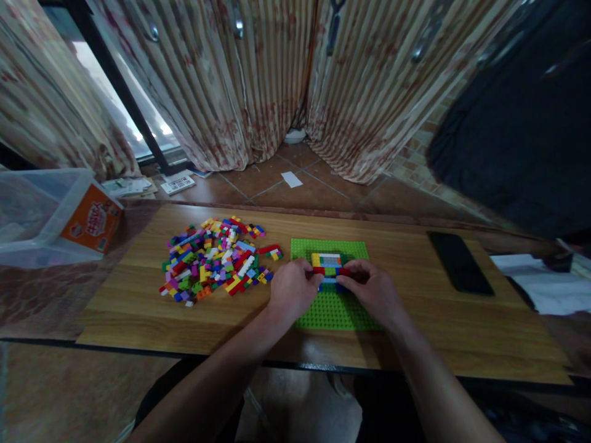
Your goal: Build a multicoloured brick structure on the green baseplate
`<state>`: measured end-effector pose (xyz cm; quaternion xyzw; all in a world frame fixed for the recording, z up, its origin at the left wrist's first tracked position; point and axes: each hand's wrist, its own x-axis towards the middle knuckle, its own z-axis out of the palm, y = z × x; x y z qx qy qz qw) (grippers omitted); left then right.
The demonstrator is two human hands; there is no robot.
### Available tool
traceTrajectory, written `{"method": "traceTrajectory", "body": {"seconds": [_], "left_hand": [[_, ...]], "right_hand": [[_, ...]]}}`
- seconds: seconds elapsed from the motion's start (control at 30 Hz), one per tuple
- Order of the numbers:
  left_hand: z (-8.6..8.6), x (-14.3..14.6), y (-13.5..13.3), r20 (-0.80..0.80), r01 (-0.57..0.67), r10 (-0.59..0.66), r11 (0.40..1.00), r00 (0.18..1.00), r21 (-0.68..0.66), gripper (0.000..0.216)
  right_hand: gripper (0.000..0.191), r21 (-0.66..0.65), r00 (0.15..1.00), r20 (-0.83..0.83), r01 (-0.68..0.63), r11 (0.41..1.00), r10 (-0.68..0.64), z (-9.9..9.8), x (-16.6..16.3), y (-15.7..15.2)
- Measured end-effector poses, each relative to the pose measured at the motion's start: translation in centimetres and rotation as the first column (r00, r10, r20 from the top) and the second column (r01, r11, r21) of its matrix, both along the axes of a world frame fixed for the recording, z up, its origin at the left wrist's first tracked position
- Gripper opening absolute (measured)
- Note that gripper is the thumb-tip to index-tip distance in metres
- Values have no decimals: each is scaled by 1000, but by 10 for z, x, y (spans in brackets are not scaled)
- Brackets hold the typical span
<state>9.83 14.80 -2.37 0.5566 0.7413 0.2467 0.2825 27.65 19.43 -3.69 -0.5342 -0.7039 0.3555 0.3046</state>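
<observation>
A small build of toy bricks [329, 261], in yellow, white, grey, red, green and blue, is on the green studded baseplate [337, 314]. My left hand [295, 289] is closed at the build's left end, thumb and fingers pressed to its front row. At the right end, my right hand [372, 288] pinches the same row. That front row shows red, lime green and dark blue parts, with a light blue strip just in front. My fingertips hide both ends of the build, so I cannot tell whether it is fixed to the plate.
A heap of loose mixed bricks [212, 261] covers the left of the wooden table [406, 351]. A black phone [460, 263] lies at the right. Beyond the left edge stands a clear plastic bin [41, 215]; papers [530, 280] lie off the right edge.
</observation>
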Motion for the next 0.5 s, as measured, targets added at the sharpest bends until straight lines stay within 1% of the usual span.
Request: {"method": "traceTrajectory", "body": {"seconds": [0.1, 0.17, 0.27, 0.37, 0.43, 0.5], "left_hand": [[2, 2, -1, -30, -18, 19, 1000, 999, 3, 18], [1, 2, -1, -14, -24, 24, 1000, 1000, 8, 18], [-2, -2, 0, 65, -8, 7, 1000, 998, 12, 17], [-3, -9, 4, 142, 30, -33, 999, 989, 24, 19], [-3, -13, 6, 218, 49, -48, 999, 975, 2, 24], [-3, -15, 9, 311, 45, -28, 998, 950, -47, 28]], "right_hand": [[23, 2, 1000, 9, 7, 1000, -7, -1, -1, 1], [23, -3, 1000, 13, 5, 1000, -5, -1, -1, 1], [24, -34, 1000, -10, -11, 999, 11, 0, 2, 3], [27, -93, 998, -54, -24, 995, 19, -1, 6, 6], [28, -119, 997, -82, -4, 993, -6, -2, 8, 8], [31, -127, 994, -100, 31, 991, -44, -2, 9, 9]]}}
